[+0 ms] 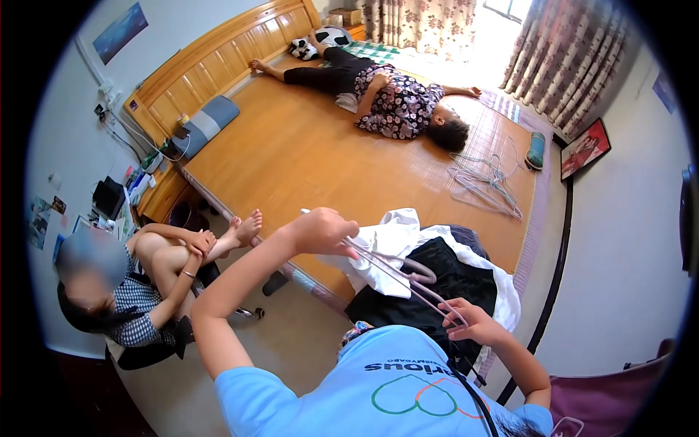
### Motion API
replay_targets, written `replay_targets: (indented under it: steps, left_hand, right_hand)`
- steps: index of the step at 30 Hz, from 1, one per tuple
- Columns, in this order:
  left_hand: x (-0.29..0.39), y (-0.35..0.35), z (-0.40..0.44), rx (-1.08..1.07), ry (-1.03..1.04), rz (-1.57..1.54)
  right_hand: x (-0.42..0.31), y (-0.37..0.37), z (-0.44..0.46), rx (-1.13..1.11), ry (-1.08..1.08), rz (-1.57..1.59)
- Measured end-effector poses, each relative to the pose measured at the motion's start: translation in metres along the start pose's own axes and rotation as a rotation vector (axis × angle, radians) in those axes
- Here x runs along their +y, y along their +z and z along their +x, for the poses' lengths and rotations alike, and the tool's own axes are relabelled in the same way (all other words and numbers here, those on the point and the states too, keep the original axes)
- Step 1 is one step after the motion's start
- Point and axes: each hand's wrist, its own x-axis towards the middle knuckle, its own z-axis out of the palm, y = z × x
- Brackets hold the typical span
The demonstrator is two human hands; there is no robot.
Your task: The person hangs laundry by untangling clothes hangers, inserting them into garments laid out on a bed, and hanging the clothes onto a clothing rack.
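Observation:
My left hand (325,231) is closed around one end of a pale pinkish-grey clothes hanger (386,268). The hanger stretches across in front of me, its curved hook part near the middle. At its other end, my right hand (470,322) grips the rounded corner with bent fingers. A white garment (382,247) lies right beneath my left hand; whether those fingers also pinch it is hidden. Under the hanger, black clothing (466,280) is piled at the bed's edge, with more white cloth (507,295) along its right side.
A person (404,98) lies across the wooden bed (277,146). Several loose hangers (491,182) and a green rolled item (536,151) rest at the bed's right. Another person (145,291) sits on a chair to my left. A framed picture (585,149) leans by the wall.

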Motion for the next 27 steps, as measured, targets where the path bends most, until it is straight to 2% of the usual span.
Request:
replay_targets:
  steps: [6,8,10,13,14,16,17,18,20,22,23,24,26,27]
  left_hand:
    - [0.038,0.005,0.036,0.039,0.057,-0.176]
    - [0.056,0.001,0.047,0.142,0.113,-0.290]
    - [0.075,-0.011,0.060,0.120,0.124,-0.271]
    - [0.091,-0.026,0.075,0.126,0.218,0.022]
    - [0.095,-0.035,0.078,0.125,0.218,0.019]
    - [0.103,-0.062,0.086,0.050,0.166,0.151]
    - [0.107,-0.074,0.090,0.030,0.162,0.202]
    - [0.111,-0.085,0.094,0.010,0.157,0.253]
    - [0.120,-0.101,0.097,-0.041,0.142,0.319]
    - [0.126,-0.114,0.096,0.068,0.065,0.286]
    - [0.129,-0.118,0.092,0.085,0.024,0.344]
    - [0.132,-0.122,0.089,0.083,0.005,0.351]
    - [0.139,-0.129,0.081,0.157,-0.047,0.432]
    - [0.143,-0.132,0.076,0.172,-0.097,0.429]
  right_hand:
    - [-0.009,-0.011,-0.003,-0.012,0.017,-0.091]
    - [-0.019,-0.007,-0.004,-0.030,0.039,-0.079]
    - [-0.007,-0.007,0.008,-0.033,0.000,-0.092]
    - [-0.013,-0.002,0.014,-0.034,-0.083,-0.058]
    - [-0.016,-0.002,0.015,-0.050,-0.150,-0.044]
    - [-0.034,-0.004,0.013,-0.162,-0.226,0.069]
    - [-0.032,-0.014,0.020,-0.220,-0.331,0.056]
    - [-0.035,-0.022,0.026,-0.191,-0.449,-0.017]
    - [-0.037,-0.029,0.039,-0.008,-0.582,0.078]
    - [-0.049,-0.037,0.040,0.087,-0.684,0.215]
    - [-0.055,-0.038,0.042,0.289,-0.679,0.085]
    - [-0.053,-0.037,0.051,0.269,-0.680,0.085]
    - [-0.039,-0.031,0.084,0.520,-0.754,-0.416]
    - [-0.038,-0.016,0.092,0.405,-0.680,-0.354]
